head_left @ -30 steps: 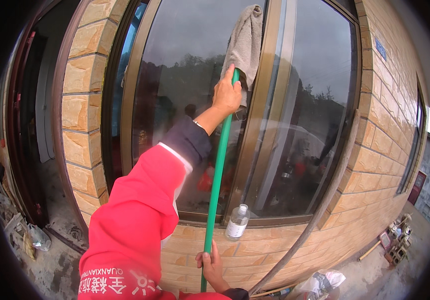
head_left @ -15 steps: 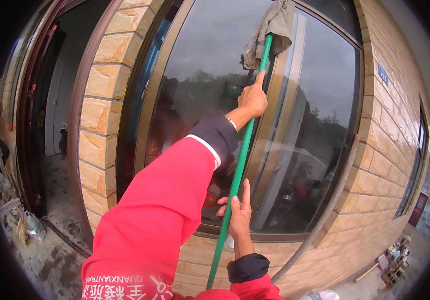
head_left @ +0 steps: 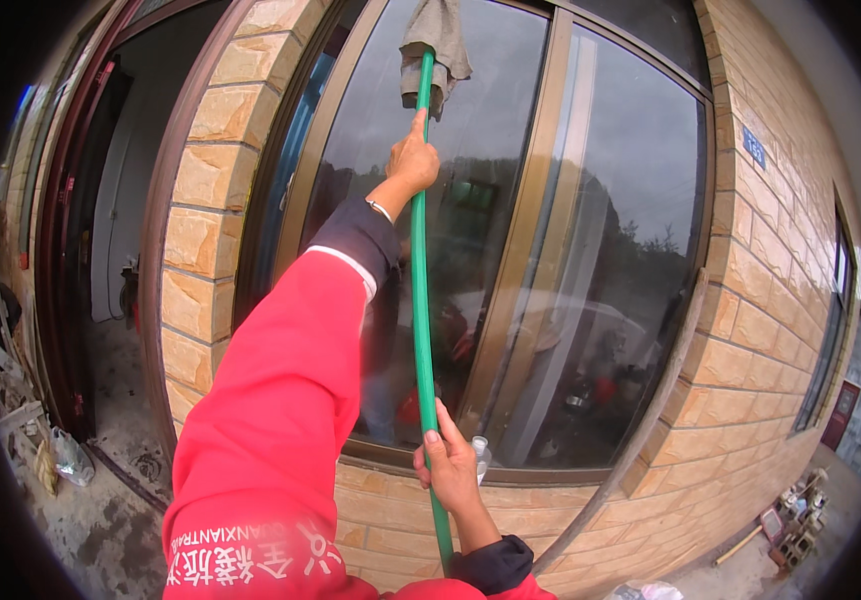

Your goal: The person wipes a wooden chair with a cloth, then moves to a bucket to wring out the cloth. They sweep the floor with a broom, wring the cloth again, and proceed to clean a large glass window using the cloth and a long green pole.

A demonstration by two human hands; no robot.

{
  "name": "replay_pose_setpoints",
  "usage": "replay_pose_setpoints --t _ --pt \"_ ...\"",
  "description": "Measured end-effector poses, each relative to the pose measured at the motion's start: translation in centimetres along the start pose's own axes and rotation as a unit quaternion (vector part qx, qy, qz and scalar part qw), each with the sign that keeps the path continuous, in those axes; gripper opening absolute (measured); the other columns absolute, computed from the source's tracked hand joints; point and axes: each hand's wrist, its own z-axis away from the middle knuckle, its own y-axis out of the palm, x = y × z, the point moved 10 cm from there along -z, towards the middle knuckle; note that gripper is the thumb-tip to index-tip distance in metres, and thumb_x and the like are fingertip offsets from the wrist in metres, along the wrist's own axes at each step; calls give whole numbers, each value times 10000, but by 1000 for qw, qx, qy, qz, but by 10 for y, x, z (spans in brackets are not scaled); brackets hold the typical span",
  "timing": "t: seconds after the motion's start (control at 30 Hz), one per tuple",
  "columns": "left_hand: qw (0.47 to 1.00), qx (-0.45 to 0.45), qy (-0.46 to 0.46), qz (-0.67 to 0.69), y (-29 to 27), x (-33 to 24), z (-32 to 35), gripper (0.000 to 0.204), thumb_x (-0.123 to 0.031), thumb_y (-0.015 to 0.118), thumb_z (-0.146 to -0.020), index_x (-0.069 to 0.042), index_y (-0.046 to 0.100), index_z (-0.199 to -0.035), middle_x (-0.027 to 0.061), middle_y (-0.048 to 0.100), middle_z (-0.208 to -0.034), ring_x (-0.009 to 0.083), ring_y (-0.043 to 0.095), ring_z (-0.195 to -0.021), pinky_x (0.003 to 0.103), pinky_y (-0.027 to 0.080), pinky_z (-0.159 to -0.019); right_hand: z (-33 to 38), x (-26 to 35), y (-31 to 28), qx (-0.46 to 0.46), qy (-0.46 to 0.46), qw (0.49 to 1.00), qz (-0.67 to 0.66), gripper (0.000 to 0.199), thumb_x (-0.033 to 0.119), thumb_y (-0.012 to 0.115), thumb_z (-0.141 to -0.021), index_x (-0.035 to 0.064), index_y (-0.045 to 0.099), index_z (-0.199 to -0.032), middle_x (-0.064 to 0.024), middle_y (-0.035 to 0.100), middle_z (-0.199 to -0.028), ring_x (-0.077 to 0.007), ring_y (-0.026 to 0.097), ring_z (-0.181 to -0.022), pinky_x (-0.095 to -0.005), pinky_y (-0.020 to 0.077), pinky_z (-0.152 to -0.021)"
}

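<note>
One green pole stands nearly upright against the window, with one grey rag draped over its top end, pressed on the glass near the window's upper frame. Two hands hold the pole: the left hand is closed around it high up, just below the rag, and the right hand is closed around it low down, level with the window's sill. Compared with half a second ago, the rag sits higher on the glass and further left of the window's middle post, and the left hand has climbed with it. One clear bottle stands on the sill, partly hidden behind the right hand. Left of the window are a brick pier and an open doorway; the red sleeve covers the window's lower left corner.
</note>
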Motion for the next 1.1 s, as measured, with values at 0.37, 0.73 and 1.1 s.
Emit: replay_pose_setpoints --t 0.37,0.73,1.1 --pt "997 57 -20 46 36 -46 46 694 -193 467 -913 -297 131 -1512 207 613 -1173 396 593 -1077 512 444 -927 62 33 -42 -95 -11 993 71 501 173 450 -1012 178 306 -1492 9 513 -618 -42 437 -513 -211 371 -464" --pt "979 167 58 97 73 -119 107 706 -188 459 -903 -241 112 -1515 213 627 -1124 438 581 -1027 552 435 -874 121 22 -43 -160 -36 985 57 529 199 428 -1018 151 234 -1508 -9 525 -630 -51 419 -445 -206 352 -411" --pt "977 188 31 93 55 -107 80 750 -190 506 -898 -194 77 -1513 224 586 -1224 424 557 -1116 544 416 -939 43 34 -17 -192 -108 970 108 520 196 454 -1015 161 274 -1501 1 481 -633 -57 417 -471 -217 350 -397"
